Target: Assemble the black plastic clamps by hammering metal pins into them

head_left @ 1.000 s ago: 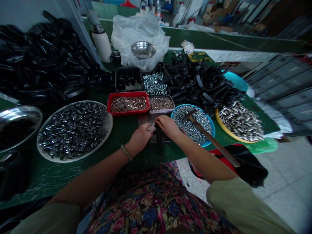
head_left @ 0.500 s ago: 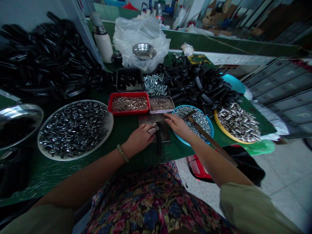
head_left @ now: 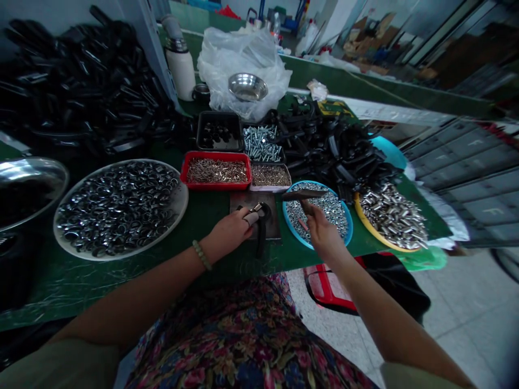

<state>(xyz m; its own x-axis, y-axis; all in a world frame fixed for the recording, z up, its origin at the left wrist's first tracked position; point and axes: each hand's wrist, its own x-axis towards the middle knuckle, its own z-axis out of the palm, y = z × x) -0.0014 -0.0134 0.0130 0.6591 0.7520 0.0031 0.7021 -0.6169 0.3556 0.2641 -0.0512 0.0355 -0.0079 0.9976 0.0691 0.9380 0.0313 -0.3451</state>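
My left hand, with a ring on one finger, is closed on a black curved plastic part. A small shiny metal piece sits at the part's upper end, by my fingertips. Beneath them lies a flat metal plate on the green table. My right hand grips a hammer close to its head. The hammer head is raised over the left side of a blue-rimmed basin of small silvery metal parts, to the right of the plate.
A red tray of small pins and a pale tray of tiny parts stand behind the plate. To the left is a wide dish of metal rings. A yellow basin holds metal cylinders. Black parts are heaped behind.
My right hand has closed on the hammer, which was lying across the blue basin, and lifted it, turning its head toward the plate. My left hand stays at the black part.
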